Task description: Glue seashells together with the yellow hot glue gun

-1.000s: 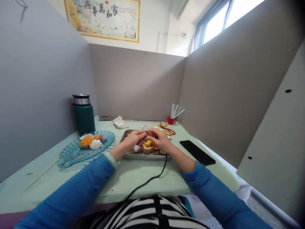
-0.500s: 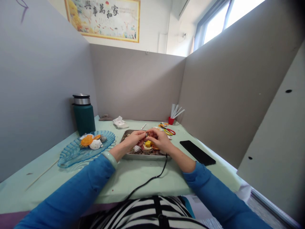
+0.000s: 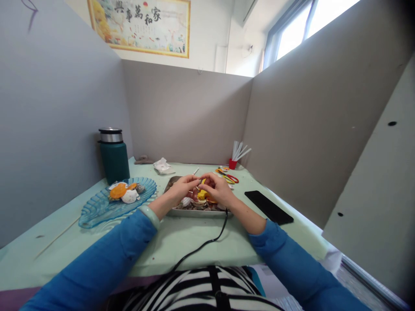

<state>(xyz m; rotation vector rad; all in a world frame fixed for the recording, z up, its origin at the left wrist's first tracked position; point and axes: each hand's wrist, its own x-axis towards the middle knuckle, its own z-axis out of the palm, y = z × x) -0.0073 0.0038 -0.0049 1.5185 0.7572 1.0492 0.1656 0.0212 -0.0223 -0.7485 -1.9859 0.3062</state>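
Note:
My left hand [image 3: 183,190] and my right hand [image 3: 216,188] meet above a metal tray [image 3: 191,213], fingertips pinched together. Whatever lies between the fingers is too small and too covered to name. Beneath them the tray holds several seashells [image 3: 198,203]. A yellow tool [image 3: 202,194], perhaps the body of a glue gun, rests among the shells and is partly hidden by my hands. From the tray's front right a black cord [image 3: 207,244] runs down towards my lap.
At left stand a blue glass dish [image 3: 97,211] with shells and a green bottle [image 3: 114,160]. A thin stick [image 3: 56,238] lies nearby. To the right are a black phone [image 3: 268,207], scissors [image 3: 231,177] and a red cup [image 3: 232,164] of white sticks. Crumpled tissue [image 3: 164,166] lies behind; grey partitions [image 3: 188,112] surround the table.
My fingers have shifted slightly and drawn closer together over the tray. More of the yellow tool shows between my hands. The surrounding things have stayed put.

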